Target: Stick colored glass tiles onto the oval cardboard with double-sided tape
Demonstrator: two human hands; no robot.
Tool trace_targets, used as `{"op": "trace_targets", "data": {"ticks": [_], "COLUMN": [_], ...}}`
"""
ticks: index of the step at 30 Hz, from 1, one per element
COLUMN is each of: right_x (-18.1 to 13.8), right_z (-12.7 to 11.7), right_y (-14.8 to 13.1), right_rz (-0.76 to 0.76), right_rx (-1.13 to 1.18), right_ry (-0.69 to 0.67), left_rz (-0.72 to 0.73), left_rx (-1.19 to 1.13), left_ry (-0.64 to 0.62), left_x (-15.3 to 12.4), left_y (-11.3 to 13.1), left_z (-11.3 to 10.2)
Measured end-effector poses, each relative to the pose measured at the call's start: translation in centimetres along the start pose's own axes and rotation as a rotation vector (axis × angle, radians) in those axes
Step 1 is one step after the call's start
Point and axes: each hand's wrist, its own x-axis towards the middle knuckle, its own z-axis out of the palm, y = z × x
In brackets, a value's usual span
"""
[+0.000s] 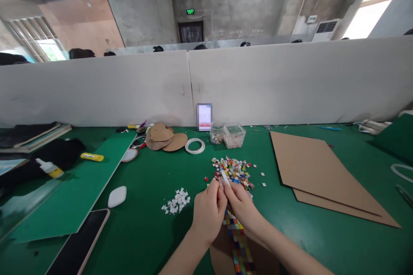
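Observation:
My left hand (209,206) and my right hand (240,204) meet at their fingertips, both closed in a pinch. A narrow white strip (224,175) sticks up from between them; its lower end is hidden by the fingers. Just beyond lies a heap of small colourful mosaic tiles (235,166), partly behind my hands. Below my hands, a band of multicoloured mosaic tiles (238,240) runs across a rounded brown board (221,251), partly covered by my forearms. To the left of my left hand is a small pile of white scraps (176,201).
Clear containers (234,135) of tiles, a white ring (195,146) and cardboard discs (175,142) stand toward the partition (129,90). Cardboard sheets (319,159) lie right. At left are a green board (77,189), yellow cutter (92,157), glue bottle (50,168), white case (117,197) and phone (80,245).

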Motion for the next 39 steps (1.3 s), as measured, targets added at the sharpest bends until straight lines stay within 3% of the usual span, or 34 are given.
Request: {"op": "trace_targets", "data": {"ticks": [6,12,21,28,39], "right_x": [0.0,-0.1,-0.1,-0.2,-0.2], "right_z": [-0.2,0.3,0.5,0.4,0.5], "right_y": [0.3,0.0,-0.9,-1.0,-1.4], "right_rz": [0.072,0.094,0.028,0.106,0.132], "right_rx": [0.122,0.252,0.193,0.276,0.312], "right_ry": [-0.114,-0.08,-0.106,-0.118,-0.095], "left_rz": [0.037,0.019,-0.055,-0.173,-0.413], "left_rx": [-0.05,-0.134,-0.14,-0.339,-0.839], "left_ry": [-0.022,-0.022,0.015,-0.015,-0.109], "left_x": [0.1,0.1,0.0,0.0,0.5], "left_y": [0.2,0.6,0.3,0.3,0.9], "left_z": [-0.2,-0.2,0.3,0.4,0.2]}}
